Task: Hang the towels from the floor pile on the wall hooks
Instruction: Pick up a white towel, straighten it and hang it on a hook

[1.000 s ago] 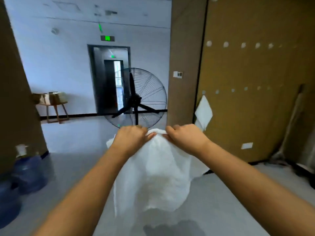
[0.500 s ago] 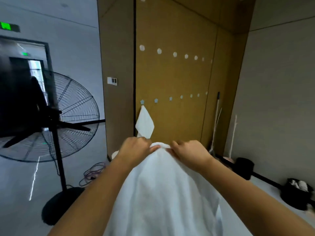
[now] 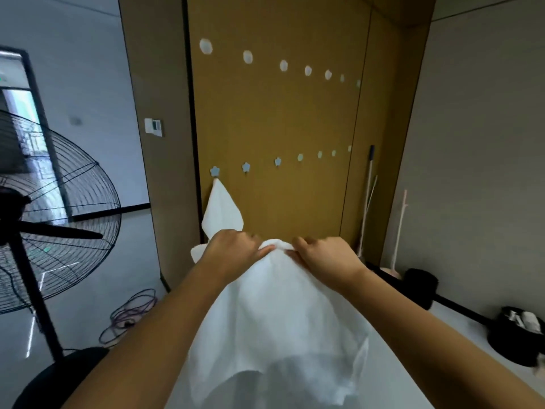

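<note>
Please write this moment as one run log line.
left hand: gripping towel | right hand: gripping towel | hung towel: on first lower hook

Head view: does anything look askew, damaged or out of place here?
Nothing looks damaged or spilled. One hung towel droops from the leftmost lower hook; the left hand and right hand bunch another towel. Only a loose cable lies tangled on the floor near the fan.
</note>
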